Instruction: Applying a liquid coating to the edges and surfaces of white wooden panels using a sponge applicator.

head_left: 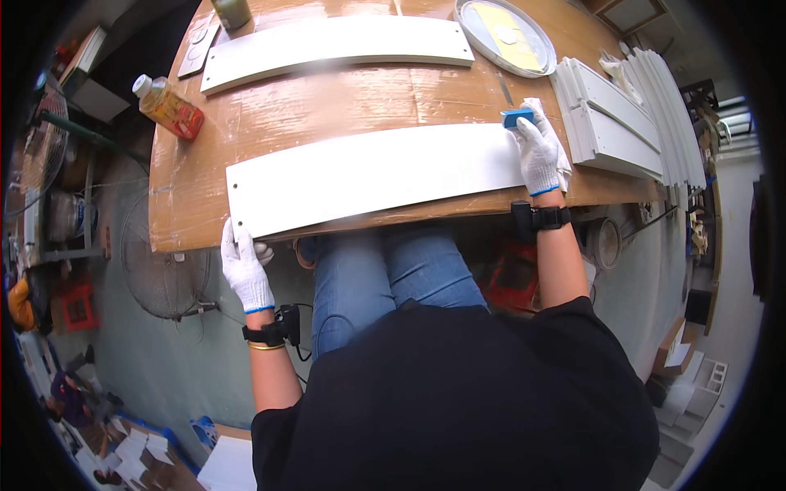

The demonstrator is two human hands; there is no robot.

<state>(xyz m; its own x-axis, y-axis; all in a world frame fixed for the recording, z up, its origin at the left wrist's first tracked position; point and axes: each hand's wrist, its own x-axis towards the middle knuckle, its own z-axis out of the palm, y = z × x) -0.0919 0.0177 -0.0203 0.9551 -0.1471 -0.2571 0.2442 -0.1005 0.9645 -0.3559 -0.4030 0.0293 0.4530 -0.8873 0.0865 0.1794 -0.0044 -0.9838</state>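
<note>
The white two-holed board is lying mid-frame. The gloved left hand is clasping its lower-left corner; the gloved right hand is pinching a blue block at its right end, apparently surface-rubbing. Continuing is probably requiring a steady left hold.

A bottle with a white cap stands at the upper left of the frame, and a greenish jar is cut off by the top edge. Toward the upper right sits a round tray holding a yellow sheet. A wire fan shows left of centre, a red crate farther left. Right of centre is a grey bucket; at lower right, a carton; at lower left, a person in dark clothes.
</note>
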